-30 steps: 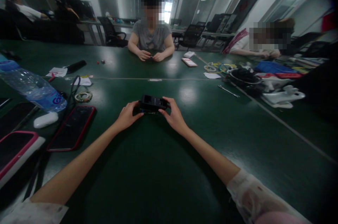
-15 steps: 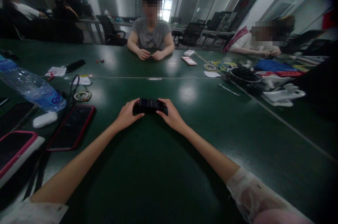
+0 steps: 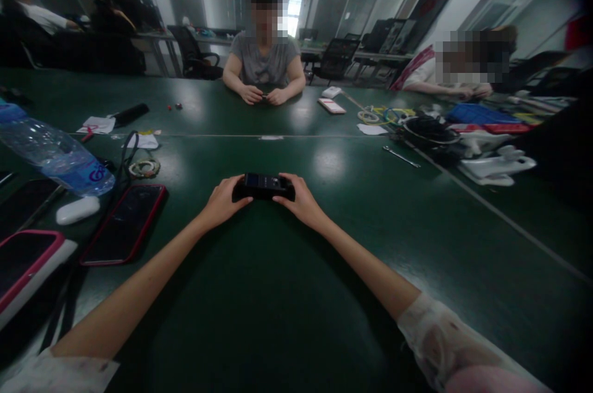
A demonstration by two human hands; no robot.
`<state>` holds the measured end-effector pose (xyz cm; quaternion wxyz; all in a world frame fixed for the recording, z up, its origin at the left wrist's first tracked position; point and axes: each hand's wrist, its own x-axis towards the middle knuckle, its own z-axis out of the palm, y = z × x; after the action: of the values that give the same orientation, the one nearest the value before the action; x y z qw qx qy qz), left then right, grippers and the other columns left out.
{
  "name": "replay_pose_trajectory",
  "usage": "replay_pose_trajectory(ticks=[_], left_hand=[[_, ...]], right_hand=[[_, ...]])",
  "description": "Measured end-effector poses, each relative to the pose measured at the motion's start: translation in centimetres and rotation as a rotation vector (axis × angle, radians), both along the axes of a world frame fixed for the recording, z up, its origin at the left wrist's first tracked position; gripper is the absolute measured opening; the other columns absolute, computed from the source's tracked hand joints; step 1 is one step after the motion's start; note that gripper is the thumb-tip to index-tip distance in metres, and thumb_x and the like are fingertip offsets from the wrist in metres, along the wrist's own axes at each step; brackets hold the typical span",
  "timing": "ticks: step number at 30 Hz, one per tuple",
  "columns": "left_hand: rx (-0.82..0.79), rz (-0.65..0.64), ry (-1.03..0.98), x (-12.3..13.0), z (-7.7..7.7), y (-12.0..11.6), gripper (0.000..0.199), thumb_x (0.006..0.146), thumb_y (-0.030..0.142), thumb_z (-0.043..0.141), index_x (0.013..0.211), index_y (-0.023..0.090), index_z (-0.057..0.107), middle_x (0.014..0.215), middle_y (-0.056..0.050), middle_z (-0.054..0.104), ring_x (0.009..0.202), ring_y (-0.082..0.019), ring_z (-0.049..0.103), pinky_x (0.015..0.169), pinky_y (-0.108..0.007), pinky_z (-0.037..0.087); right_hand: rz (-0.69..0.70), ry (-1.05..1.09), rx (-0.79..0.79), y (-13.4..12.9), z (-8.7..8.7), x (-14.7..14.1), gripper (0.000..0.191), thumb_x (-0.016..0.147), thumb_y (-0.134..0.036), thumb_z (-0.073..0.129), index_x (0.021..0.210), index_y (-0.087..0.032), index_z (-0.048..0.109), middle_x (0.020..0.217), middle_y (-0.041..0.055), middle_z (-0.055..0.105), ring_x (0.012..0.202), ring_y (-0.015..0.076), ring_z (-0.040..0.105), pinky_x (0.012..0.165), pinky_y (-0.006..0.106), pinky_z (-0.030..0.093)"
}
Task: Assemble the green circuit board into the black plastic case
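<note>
A small black device [image 3: 263, 186] with a dark screen on its left part is held at the middle of the green table [image 3: 278, 294]. My left hand [image 3: 226, 201] grips its left end, thumb in front and fingers behind. Its right end is in my right hand [image 3: 300, 200], held the same way. The device is at or just above the table top; its underside is hidden.
At the left are a water bottle [image 3: 55, 152], a white case [image 3: 78, 211], a red-edged phone [image 3: 125, 223] and a pink-edged phone [image 3: 28, 263]. A wrench [image 3: 401, 157], cables and white tools [image 3: 498, 167] lie right. A person [image 3: 265, 59] sits opposite.
</note>
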<state>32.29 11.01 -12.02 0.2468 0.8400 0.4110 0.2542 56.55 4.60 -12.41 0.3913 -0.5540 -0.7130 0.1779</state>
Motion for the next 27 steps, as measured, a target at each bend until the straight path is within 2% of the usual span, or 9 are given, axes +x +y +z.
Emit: replay_pose_trajectory(ticks=[13,19,27], left_hand=[[-0.004,0.003,0.018,0.09,0.15,0.01,0.06,0.083,0.042,0.061,0.135,0.018,0.04,0.135,-0.013,0.051,0.123,-0.029,0.047,0.101,-0.049,0.039],[-0.016,0.002,0.01,0.1,0.31,-0.12,0.059,0.083,0.043,0.06,0.135,0.022,0.04,0.136,-0.012,0.05,0.125,-0.03,0.045,0.1,-0.051,0.039],[-0.002,-0.006,-0.006,0.03,-0.32,0.26,0.063,0.083,0.043,0.061,0.138,0.024,0.036,0.136,-0.012,0.05,0.125,-0.03,0.046,0.099,-0.052,0.038]], right_hand=[[-0.012,0.071,-0.029,0.49,-0.22,0.07,0.054,0.076,-0.025,0.071,0.124,-0.026,0.046,0.12,0.0082,0.054,0.111,0.0247,0.054,0.096,0.05,0.045],[-0.007,0.089,-0.036,0.54,-0.37,0.26,0.051,0.077,-0.027,0.071,0.122,-0.026,0.047,0.119,0.0078,0.056,0.111,0.0243,0.055,0.095,0.049,0.045],[0.0,0.127,-0.024,0.64,-0.46,0.25,0.049,0.077,-0.028,0.071,0.12,-0.025,0.048,0.118,0.0076,0.058,0.111,0.0242,0.056,0.096,0.047,0.045]])
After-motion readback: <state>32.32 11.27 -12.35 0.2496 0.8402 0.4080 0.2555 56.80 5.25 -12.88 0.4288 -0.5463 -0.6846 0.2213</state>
